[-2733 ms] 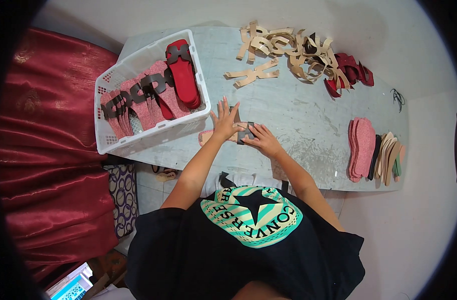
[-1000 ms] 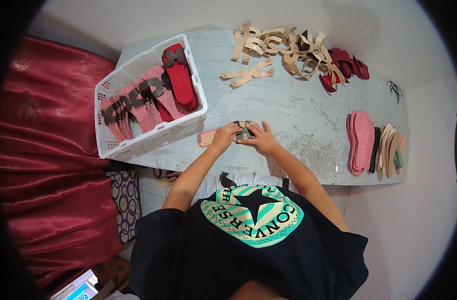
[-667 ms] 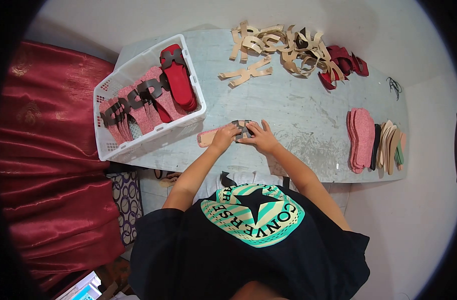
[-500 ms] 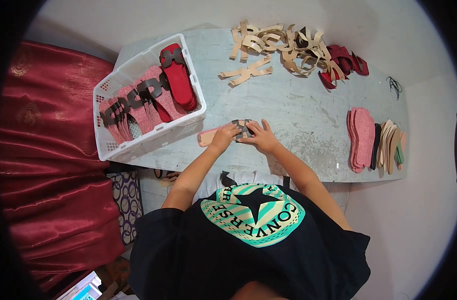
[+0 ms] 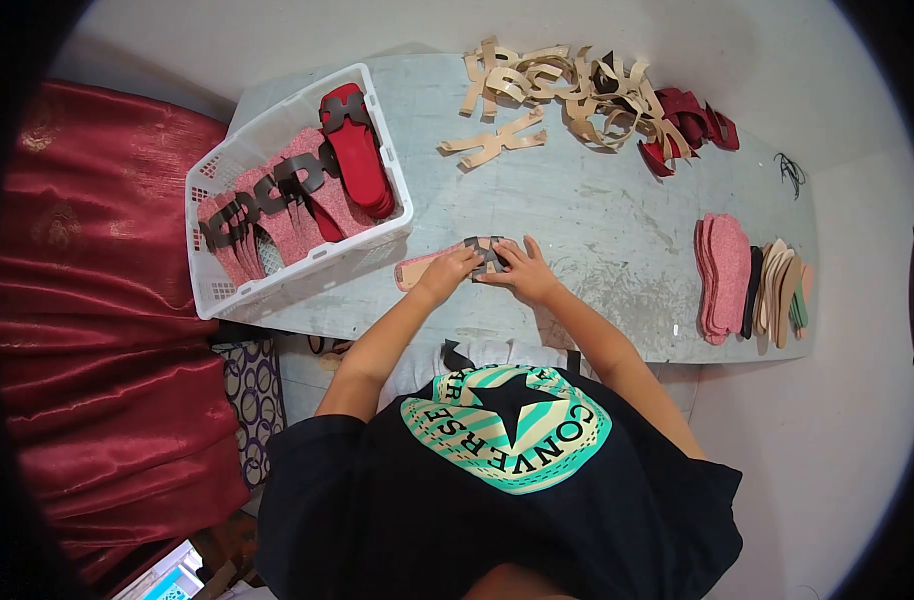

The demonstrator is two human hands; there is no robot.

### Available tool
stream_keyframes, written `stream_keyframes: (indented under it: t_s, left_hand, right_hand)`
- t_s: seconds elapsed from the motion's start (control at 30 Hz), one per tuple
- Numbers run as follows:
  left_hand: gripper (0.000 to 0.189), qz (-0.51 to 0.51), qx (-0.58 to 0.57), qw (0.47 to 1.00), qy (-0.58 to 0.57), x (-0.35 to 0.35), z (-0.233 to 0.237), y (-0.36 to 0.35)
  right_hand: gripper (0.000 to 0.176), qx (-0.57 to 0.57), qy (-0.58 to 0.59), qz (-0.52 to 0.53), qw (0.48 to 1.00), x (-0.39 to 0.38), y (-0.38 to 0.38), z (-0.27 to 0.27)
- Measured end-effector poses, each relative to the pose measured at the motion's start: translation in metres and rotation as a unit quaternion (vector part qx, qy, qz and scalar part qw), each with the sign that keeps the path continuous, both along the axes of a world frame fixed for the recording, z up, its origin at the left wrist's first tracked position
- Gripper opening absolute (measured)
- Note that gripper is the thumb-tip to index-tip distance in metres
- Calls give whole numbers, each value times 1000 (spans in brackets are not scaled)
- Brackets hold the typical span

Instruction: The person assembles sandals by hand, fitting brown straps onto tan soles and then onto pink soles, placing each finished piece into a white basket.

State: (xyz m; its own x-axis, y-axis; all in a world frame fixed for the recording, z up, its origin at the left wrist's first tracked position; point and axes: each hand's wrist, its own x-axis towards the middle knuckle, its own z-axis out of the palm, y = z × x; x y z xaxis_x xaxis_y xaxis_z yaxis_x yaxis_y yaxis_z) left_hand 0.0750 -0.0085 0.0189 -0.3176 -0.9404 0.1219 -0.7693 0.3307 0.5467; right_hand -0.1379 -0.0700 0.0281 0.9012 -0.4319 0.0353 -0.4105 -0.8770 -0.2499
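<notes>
A slipper insole (image 5: 409, 275), tan on its upturned face with a pink edge, lies on the table in front of me. A dark brown strap (image 5: 488, 262) wraps its right end, the ends folded over the tan face. My left hand (image 5: 451, 272) rests over the insole, its fingertips pressing on the strap's left side. On the other side, my right hand (image 5: 524, 272) grips the strapped end, with the thumb at the near edge and the fingers at the far edge. My fingers partly hide the strap.
At left stands a white plastic basket (image 5: 405, 205) holding pink and red insoles with dark straps. Beige cut straps (image 5: 495, 143) and red pieces (image 5: 689, 122) lie along the far edge. Several insoles (image 5: 725, 275) stand in a row at right. A red curtain (image 5: 107, 300) hangs left.
Almost nothing differs. Both hands stay on the strapped end of the insole, with only slight finger shifts.
</notes>
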Motion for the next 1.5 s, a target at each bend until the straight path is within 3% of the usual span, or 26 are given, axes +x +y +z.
stream_keyframes:
  t_s: [0.57, 0.67, 0.87, 1.03, 1.33, 1.5]
  left_hand:
    - [39, 4, 3, 1000, -22, -4, -4, 16]
    - [38, -12, -18, 1000, -16, -5, -2, 18]
    - [42, -15, -59, 997, -42, -11, 6, 23]
    - [51, 9, -67, 996, -57, -15, -18, 21]
    - [49, 22, -123, 977, -171, -23, -27, 25]
    - [49, 22, -118, 980, -162, -20, -26, 24]
  right_hand:
    - [48, -4, -14, 6, 1000, -1, -2, -2]
    - [48, -45, -11, 16, 999, -2, -3, -9]
    - [44, -9, -47, 22, 999, -2, -4, -1]
    - [39, -7, -121, 33, 992, -4, -9, -6]
    - [42, 42, -122, -6, 992, -6, -14, -19]
    - [40, 27, -104, 27, 994, -9, -19, -18]
